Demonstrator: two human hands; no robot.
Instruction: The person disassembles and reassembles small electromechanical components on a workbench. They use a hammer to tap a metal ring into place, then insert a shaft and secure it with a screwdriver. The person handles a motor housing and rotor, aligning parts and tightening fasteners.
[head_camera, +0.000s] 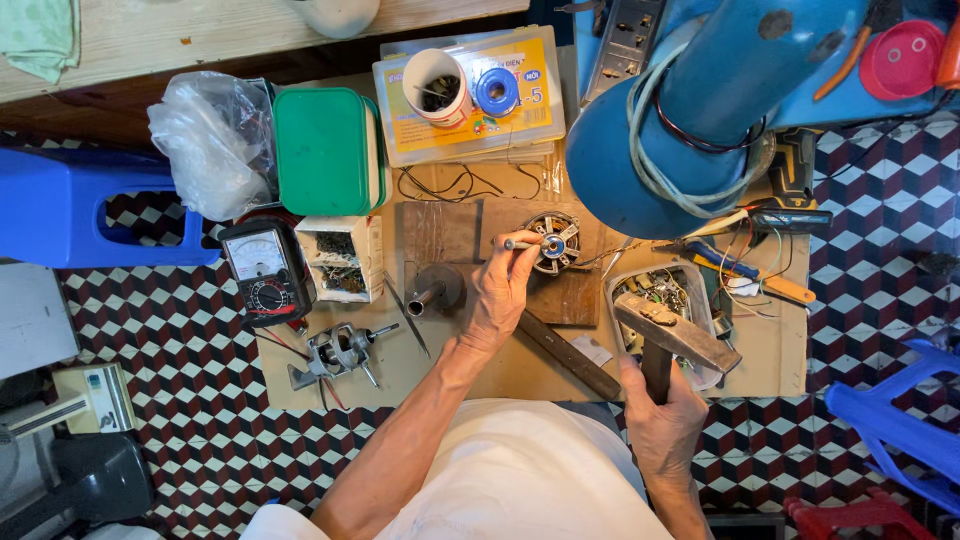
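Your left hand (497, 290) pinches a metal punch (522, 243) against the hub of the motor stator (554, 242) on the wooden block (560, 295). Your right hand (662, 415) clenches the hammer (675, 335), raised. An off-centre blow could skid the punch into the windings, or catch your fingers (520, 262).

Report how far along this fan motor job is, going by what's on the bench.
Done: the motor is stripped down; a loose metal bracket part and a shaft piece lie apart on the board.
In hand: the left hand sets a punch on the centre of the stator, and the right hand holds a hammer.
Left: the blue fan housing lies unassembled, wires loose.
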